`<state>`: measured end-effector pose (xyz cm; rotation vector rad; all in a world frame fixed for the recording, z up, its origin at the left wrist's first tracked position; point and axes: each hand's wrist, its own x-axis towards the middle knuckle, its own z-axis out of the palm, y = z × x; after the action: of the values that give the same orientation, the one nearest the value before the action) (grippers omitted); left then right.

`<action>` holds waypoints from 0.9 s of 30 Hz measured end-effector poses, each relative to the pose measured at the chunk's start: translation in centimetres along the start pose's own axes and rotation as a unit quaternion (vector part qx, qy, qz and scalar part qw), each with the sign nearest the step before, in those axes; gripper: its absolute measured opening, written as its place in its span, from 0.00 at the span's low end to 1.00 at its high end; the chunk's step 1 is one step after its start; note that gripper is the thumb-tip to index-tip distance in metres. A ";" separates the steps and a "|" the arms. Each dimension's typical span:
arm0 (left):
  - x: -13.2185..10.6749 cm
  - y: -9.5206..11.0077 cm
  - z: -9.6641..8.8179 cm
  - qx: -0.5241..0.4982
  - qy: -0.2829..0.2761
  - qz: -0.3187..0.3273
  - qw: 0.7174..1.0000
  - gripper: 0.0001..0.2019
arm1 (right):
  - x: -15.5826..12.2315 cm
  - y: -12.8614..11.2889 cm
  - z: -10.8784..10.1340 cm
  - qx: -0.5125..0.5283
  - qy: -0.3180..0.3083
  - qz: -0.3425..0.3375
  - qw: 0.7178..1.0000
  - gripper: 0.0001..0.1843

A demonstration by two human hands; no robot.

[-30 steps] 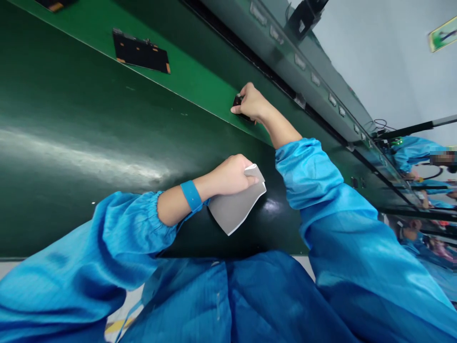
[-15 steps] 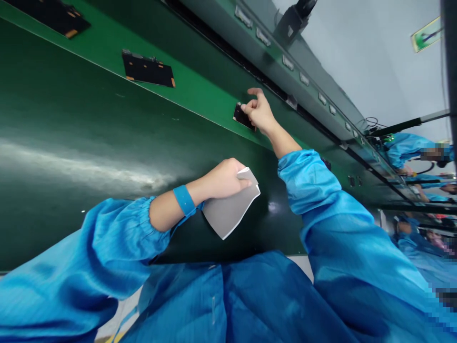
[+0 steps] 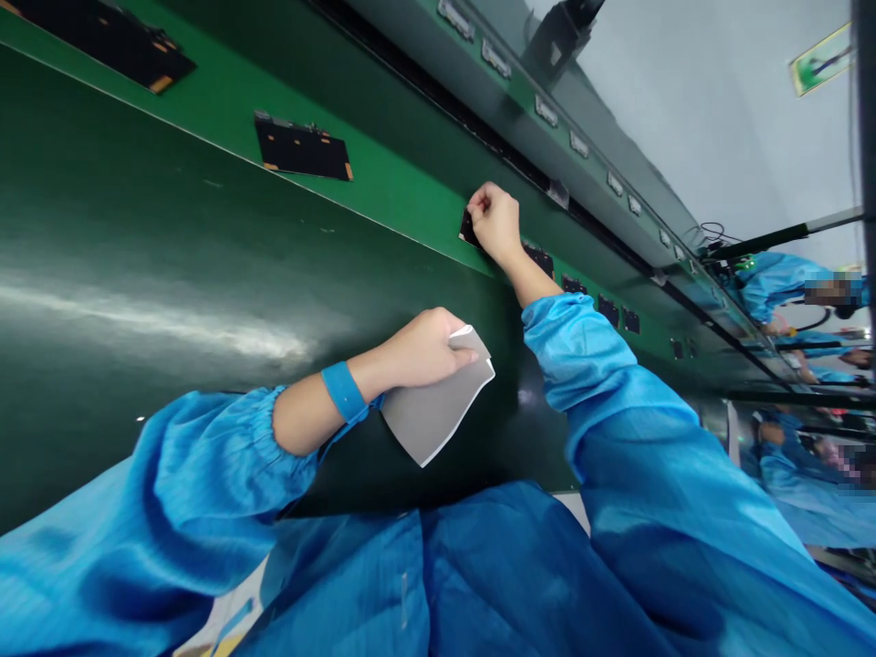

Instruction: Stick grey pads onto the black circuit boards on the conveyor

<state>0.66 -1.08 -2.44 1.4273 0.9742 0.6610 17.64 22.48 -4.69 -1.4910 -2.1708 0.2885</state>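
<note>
My left hand [image 3: 431, 347] grips a bent grey pad of thin sheets with white edges [image 3: 432, 411], thumb on top, above the dark green bench. A blue band circles that wrist. My right hand [image 3: 496, 219] is over a small black board [image 3: 468, 230] on the bright green strip, covering most of it. Thumb and fingertips of this hand are pinched together by the board's far edge; whatever is between them, if anything, is hidden. To the left on the strip lies another black board [image 3: 305, 151] with orange corner patches.
A larger black board [image 3: 109, 41] lies at the upper left of the strip. Several more boards, one of them a dark board [image 3: 608, 310], continue to the right. A rail with metal sockets [image 3: 546, 111] runs behind. People in blue sleeves [image 3: 787, 283] sit at the far right.
My right hand has curled its stretched index finger into a pinch over the board. More boards show beyond my right forearm. My left hand still holds the grey pad, and the view has shifted slightly.
</note>
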 end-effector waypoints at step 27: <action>-0.1 0.4 0.3 0.022 -0.056 0.055 0.997 0.11 | 2.2 -17.1 5.8 0.026 -0.274 -0.237 0.932 0.07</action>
<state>0.89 -1.27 -2.10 1.5485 0.8305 0.6366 0.16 18.57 -1.67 -0.8692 -2.8464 0.6421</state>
